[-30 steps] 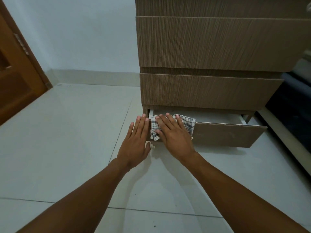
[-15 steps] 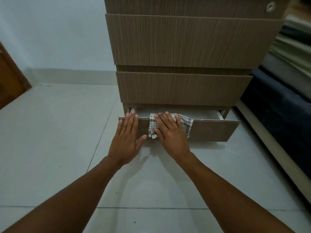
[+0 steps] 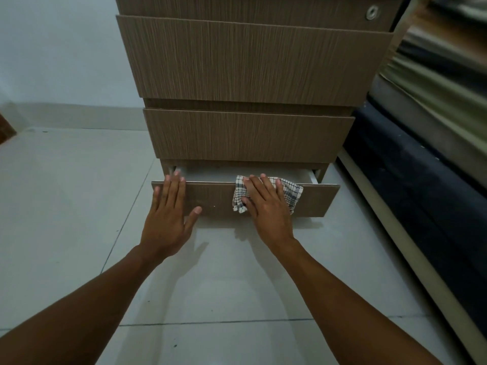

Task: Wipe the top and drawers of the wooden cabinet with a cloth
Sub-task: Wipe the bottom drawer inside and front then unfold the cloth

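Both grips spread flat on the pulled-out brown wooden bottom drawer (image 3: 216,198), right hand (image 3: 267,209) pressing a checked white cloth (image 3: 293,192), left hand (image 3: 168,214) bare.

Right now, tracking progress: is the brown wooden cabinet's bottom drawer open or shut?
Partly open: the bottom drawer front stands forward of the wooden cabinet, pale interior visible behind it.

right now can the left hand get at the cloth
Probably yes. The left hand lies flat on the left end of the bottom drawer front, the cloth further right on the same front, with only bare wood between. The right hand presses on most of the cloth, leaving its edges free.
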